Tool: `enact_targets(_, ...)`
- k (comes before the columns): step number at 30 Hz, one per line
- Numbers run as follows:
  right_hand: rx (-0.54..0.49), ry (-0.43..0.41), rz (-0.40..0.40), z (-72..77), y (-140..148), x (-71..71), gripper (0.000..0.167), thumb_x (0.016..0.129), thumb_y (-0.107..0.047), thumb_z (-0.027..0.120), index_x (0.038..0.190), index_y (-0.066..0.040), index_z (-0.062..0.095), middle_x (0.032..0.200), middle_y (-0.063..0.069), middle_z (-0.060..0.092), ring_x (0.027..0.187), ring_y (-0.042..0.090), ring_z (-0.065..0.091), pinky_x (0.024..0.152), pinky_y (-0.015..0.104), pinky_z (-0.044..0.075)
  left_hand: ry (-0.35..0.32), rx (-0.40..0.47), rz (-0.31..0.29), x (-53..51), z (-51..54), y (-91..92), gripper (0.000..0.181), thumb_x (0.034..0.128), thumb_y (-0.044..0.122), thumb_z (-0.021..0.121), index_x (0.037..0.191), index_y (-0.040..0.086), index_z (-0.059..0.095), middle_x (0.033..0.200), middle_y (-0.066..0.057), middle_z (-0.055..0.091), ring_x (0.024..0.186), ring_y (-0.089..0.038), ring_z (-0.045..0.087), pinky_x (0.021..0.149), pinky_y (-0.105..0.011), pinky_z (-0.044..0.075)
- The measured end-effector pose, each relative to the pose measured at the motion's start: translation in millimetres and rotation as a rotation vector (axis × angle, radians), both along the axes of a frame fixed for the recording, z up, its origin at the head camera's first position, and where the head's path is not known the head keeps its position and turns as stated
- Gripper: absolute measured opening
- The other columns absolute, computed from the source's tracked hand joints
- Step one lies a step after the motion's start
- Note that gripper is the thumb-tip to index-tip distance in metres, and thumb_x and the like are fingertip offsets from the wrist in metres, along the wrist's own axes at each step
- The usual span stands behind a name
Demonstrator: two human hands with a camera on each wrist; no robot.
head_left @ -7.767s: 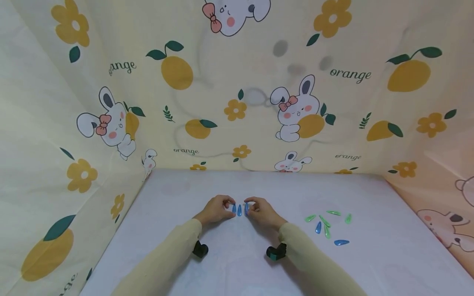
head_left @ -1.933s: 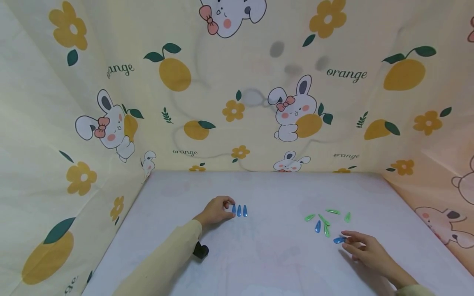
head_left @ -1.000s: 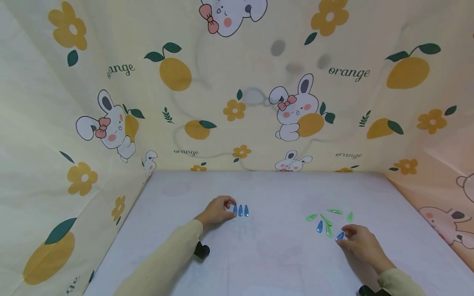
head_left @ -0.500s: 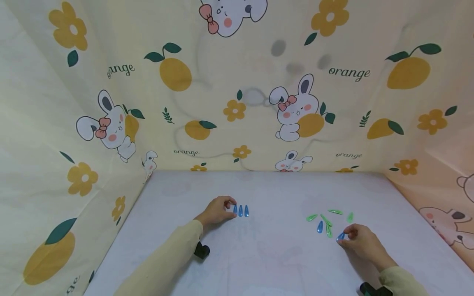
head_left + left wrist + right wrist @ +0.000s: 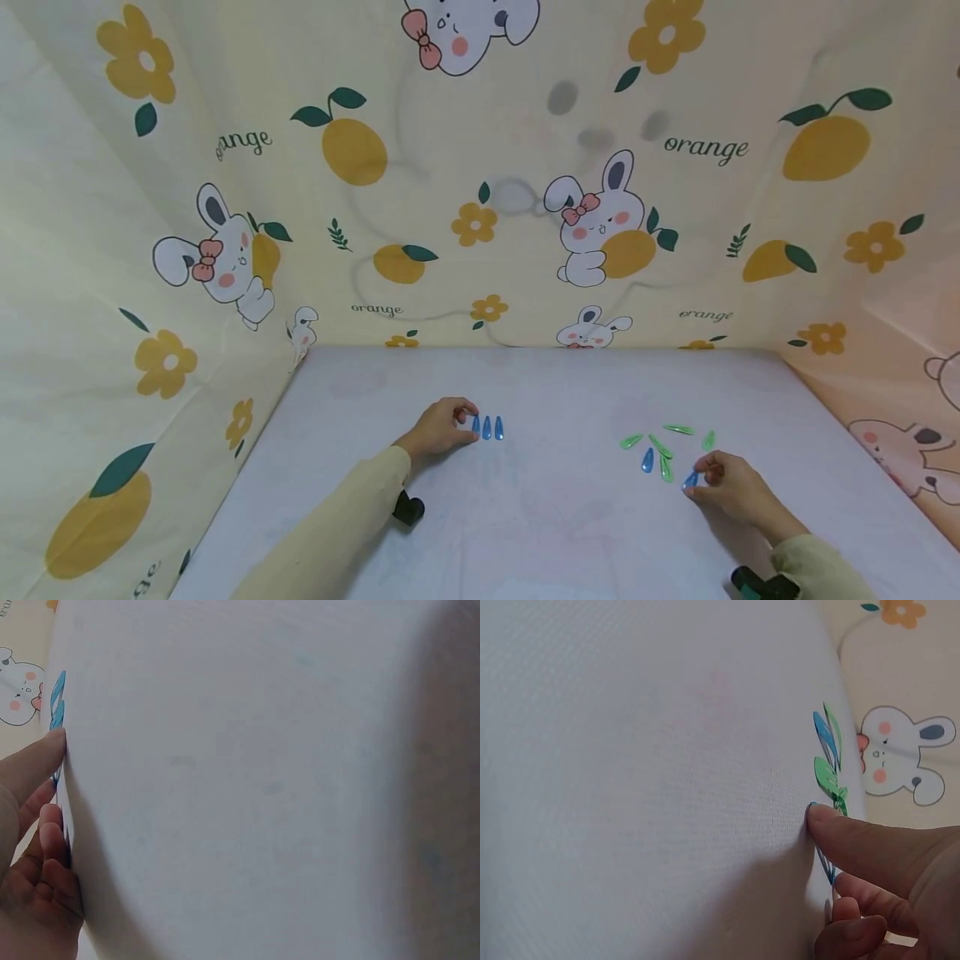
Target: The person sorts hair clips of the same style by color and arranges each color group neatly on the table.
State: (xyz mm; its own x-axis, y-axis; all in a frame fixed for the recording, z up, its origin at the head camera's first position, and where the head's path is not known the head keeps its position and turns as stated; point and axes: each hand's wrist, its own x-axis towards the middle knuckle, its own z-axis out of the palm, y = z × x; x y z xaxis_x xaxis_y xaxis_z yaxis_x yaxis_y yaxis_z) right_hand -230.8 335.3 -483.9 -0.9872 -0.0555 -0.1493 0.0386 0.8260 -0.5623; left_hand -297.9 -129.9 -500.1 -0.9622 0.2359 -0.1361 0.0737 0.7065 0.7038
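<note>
Three blue teardrop snap hair clips stand side by side in a row near the table's middle. My left hand (image 5: 437,429) pinches the leftmost blue hair clip (image 5: 476,426) between thumb and index finger. Beside it lie the middle blue clip (image 5: 487,428) and the right-hand blue clip (image 5: 499,428), with small gaps between. Over on the right, my right hand (image 5: 731,487) pinches another blue hair clip (image 5: 691,479) at its two ends, slanted, at the table surface. In the right wrist view the thumb (image 5: 855,836) covers most of that clip.
Left of my right hand lies a loose blue clip (image 5: 647,460) among several green hair clips, such as a green clip (image 5: 631,442) and a green clip (image 5: 666,469). The white table (image 5: 547,517) ends at a printed cloth backdrop (image 5: 442,192).
My right hand has left the third blue clip at the row's right end, moved right and taken hold of another blue clip, turning it to a steeper slant. The left hand stays put.
</note>
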Motion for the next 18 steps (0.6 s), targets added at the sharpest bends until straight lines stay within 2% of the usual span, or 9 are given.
enact_targets(4,0.000,0.010,0.006,1.1,-0.6,-0.8,0.042,0.079,-0.016,0.083,0.107,0.007,0.061,0.091,0.009,0.056,0.084,0.020,0.050,0.070,0.031,0.042,-0.006,0.004,0.000,0.0,0.7,-0.9,0.040,0.0866,0.021,0.080,0.123,0.014,0.066,0.096,-0.003,0.056,0.087,-0.017,0.050,0.078,-0.031,0.043)
enact_targets(13,0.011,-0.008,0.024,1.7,-2.2,2.0,0.027,0.081,-0.014,0.081,0.095,0.000,0.063,0.090,0.007,0.059,0.084,0.019,0.050,0.071,0.030,0.041,-0.005,0.003,-0.007,-1.2,-1.8,-1.9,0.041,0.0860,0.021,0.081,0.123,0.014,0.066,0.096,-0.002,0.056,0.086,-0.017,0.050,0.077,-0.030,0.043)
enact_targets(18,0.042,0.024,0.081,2.4,2.8,1.6,0.031,0.083,-0.020,0.081,0.101,0.000,0.066,0.098,0.010,0.066,0.090,0.021,0.057,0.076,0.036,0.047,0.000,0.002,-0.003,-1.5,-1.2,-0.6,0.040,0.0860,0.021,0.081,0.123,0.014,0.066,0.095,-0.002,0.056,0.086,-0.017,0.050,0.077,-0.030,0.043)
